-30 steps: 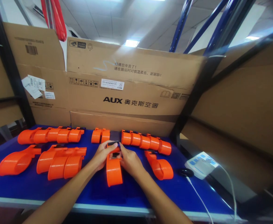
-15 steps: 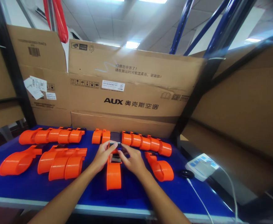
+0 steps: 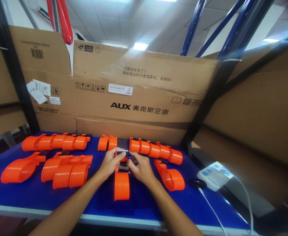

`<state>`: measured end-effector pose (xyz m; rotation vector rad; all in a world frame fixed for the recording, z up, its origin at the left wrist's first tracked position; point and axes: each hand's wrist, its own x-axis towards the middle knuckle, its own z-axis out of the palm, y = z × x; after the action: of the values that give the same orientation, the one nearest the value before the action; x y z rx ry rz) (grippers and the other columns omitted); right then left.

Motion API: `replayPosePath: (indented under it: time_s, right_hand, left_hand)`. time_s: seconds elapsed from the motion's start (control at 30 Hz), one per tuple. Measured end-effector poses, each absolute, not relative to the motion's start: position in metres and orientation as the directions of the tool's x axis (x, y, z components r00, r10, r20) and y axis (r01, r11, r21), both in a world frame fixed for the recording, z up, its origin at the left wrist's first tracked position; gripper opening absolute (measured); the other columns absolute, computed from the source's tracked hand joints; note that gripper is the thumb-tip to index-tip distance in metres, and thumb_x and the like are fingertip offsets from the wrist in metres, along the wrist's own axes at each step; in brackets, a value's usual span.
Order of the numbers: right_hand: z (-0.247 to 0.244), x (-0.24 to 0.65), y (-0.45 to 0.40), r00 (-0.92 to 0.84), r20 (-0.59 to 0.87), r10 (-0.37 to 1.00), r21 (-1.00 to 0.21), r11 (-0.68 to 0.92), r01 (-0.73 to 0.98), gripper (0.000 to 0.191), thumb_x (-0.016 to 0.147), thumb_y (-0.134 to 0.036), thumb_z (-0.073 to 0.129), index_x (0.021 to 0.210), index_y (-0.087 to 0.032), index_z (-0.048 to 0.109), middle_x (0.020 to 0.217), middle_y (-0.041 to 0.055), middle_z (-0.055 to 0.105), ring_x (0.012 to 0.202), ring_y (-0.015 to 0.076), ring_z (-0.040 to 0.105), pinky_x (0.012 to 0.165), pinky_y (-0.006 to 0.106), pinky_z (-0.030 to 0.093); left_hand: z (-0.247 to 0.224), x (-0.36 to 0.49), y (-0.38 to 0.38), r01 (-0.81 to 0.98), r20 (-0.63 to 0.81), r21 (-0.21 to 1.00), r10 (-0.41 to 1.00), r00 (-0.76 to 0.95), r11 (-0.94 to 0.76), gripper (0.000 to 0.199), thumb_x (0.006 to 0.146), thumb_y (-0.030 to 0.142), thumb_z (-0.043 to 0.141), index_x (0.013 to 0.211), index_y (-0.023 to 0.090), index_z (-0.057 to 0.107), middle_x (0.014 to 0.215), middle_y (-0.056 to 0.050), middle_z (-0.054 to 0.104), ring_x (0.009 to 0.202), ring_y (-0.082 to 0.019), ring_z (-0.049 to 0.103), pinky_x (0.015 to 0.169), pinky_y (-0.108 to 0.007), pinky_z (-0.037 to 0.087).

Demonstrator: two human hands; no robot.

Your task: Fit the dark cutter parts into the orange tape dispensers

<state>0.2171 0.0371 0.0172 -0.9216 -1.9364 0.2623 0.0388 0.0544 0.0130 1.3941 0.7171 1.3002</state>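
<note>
Both my hands meet at the middle of the blue table, around a small dark rectangular piece [image 3: 122,152] with a light edge. My left hand [image 3: 111,162] pinches this piece, thumb lying over its top. Closed at its right side is my right hand [image 3: 141,168], thumb and index finger near the lower corner; its exact contact is hard to see. Just below the hands lies an orange looped band [image 3: 121,186] with a black part [image 3: 123,167] at its upper end. A dark flat rectangle [image 3: 122,143] shows behind my fingertips.
Orange looped bands with black parts lie in rows at back left [image 3: 57,142], front left [image 3: 67,172] and back right [image 3: 154,150]. A single orange band [image 3: 172,178], a black puck-like object [image 3: 198,183] and a white box with cable [image 3: 215,175] are rightward. Cardboard [image 3: 139,98] walls the back.
The whole view has shifted slightly. My left thumb sits a little differently on the dark piece, whose light-edged top shows more now. Both hands stay at the same place on the table.
</note>
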Motion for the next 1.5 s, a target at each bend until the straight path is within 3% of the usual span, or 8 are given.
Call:
replayPosePath:
  time_s: [0.17, 0.27, 0.37, 0.53, 0.77, 1.03, 1.2, 1.5]
  right_hand:
    - [0.019, 0.218, 0.04, -0.235, 0.594, 0.769, -0.657, 0.633, 0.409, 0.024, 0.095, -0.03, 0.053, 0.11, -0.019, 0.069, 0.074, 0.0031, 0.072, 0.06, 0.0171, 0.067, 0.059, 0.026, 0.054]
    - [0.021, 0.226, 0.046, -0.09, 0.558, 0.825, -0.768, 0.554, 0.321, 0.03, 0.1, -0.039, 0.046, 0.095, -0.019, 0.067, 0.074, 0.0049, 0.072, 0.057, 0.0173, 0.066, 0.055, 0.027, 0.054]
    - [0.022, 0.237, 0.056, 0.031, 0.534, 0.845, -0.8, 0.493, 0.343, 0.033, 0.098, -0.045, 0.048, 0.09, -0.018, 0.066, 0.074, 0.0059, 0.072, 0.057, 0.018, 0.064, 0.051, 0.026, 0.05]
    - [0.02, 0.248, 0.066, -0.011, 0.483, 0.875, -0.712, 0.4, 0.577, 0.022, 0.088, -0.033, 0.054, 0.077, -0.018, 0.066, 0.065, 0.0022, 0.066, 0.06, 0.0181, 0.06, 0.054, 0.025, 0.043]
    - [0.02, 0.252, 0.061, -0.083, 0.258, 0.962, -0.493, 0.205, 0.846, 0.009, 0.077, -0.023, 0.064, 0.079, -0.021, 0.073, 0.063, -0.0004, 0.066, 0.059, 0.0159, 0.057, 0.054, 0.023, 0.033]
    - [0.012, 0.257, 0.06, -0.123, 0.4, 0.908, -0.49, 0.326, 0.809, 0.001, 0.078, -0.024, 0.072, 0.078, -0.024, 0.072, 0.054, -0.0035, 0.063, 0.049, 0.0147, 0.056, 0.048, 0.022, 0.033]
    - [0.011, 0.258, 0.06, -0.119, 0.45, 0.885, -0.496, 0.358, 0.791, 0.011, 0.075, -0.017, 0.073, 0.082, -0.024, 0.072, 0.054, -0.0049, 0.063, 0.048, 0.0137, 0.057, 0.047, 0.022, 0.033]
    - [0.02, 0.253, 0.058, -0.071, 0.441, 0.895, -0.51, 0.314, 0.801, 0.009, 0.081, -0.018, 0.065, 0.085, -0.023, 0.072, 0.06, -0.0025, 0.065, 0.054, 0.0161, 0.059, 0.051, 0.023, 0.037]
  left_hand:
    - [0.016, 0.038, 0.054, -0.273, 0.281, 0.937, 0.937, 0.21, -0.219, 0.043, 0.08, 0.052, 0.073, 0.1, 0.014, 0.068, 0.064, -0.001, 0.067, 0.032, -0.005, 0.041, 0.036, -0.021, 0.028]
    - [0.018, 0.036, 0.054, -0.322, 0.236, 0.933, 0.949, 0.208, -0.162, 0.045, 0.08, 0.053, 0.073, 0.102, 0.014, 0.066, 0.07, -0.005, 0.072, 0.031, -0.005, 0.042, 0.035, -0.021, 0.026]
    - [0.02, 0.035, 0.053, -0.35, 0.216, 0.926, 0.96, 0.178, -0.143, 0.045, 0.079, 0.053, 0.074, 0.102, 0.015, 0.065, 0.075, -0.008, 0.075, 0.03, -0.006, 0.042, 0.034, -0.021, 0.026]
    - [0.019, 0.036, 0.054, -0.363, 0.205, 0.922, 0.966, 0.156, -0.137, 0.049, 0.076, 0.054, 0.075, 0.105, 0.015, 0.064, 0.078, -0.01, 0.077, 0.03, -0.006, 0.042, 0.035, -0.022, 0.027]
    - [0.016, 0.036, 0.058, -0.365, 0.194, 0.921, 0.973, 0.126, -0.136, 0.05, 0.075, 0.053, 0.077, 0.105, 0.015, 0.065, 0.078, -0.009, 0.076, 0.032, -0.005, 0.041, 0.036, -0.021, 0.028]
    - [0.011, 0.036, 0.06, -0.353, 0.173, 0.927, 0.978, 0.116, -0.122, 0.047, 0.073, 0.052, 0.078, 0.102, 0.016, 0.066, 0.066, -0.002, 0.069, 0.032, -0.006, 0.041, 0.036, -0.02, 0.029]
    - [0.011, 0.037, 0.06, -0.339, 0.169, 0.934, 0.977, 0.131, -0.116, 0.047, 0.074, 0.052, 0.078, 0.101, 0.016, 0.066, 0.07, -0.003, 0.071, 0.032, -0.005, 0.042, 0.035, -0.02, 0.027]
    - [0.007, 0.042, 0.056, -0.258, 0.139, 0.963, 0.96, 0.244, -0.074, 0.04, 0.077, 0.049, 0.078, 0.096, 0.016, 0.069, 0.069, 0.0, 0.064, 0.034, -0.004, 0.041, 0.035, -0.018, 0.025]
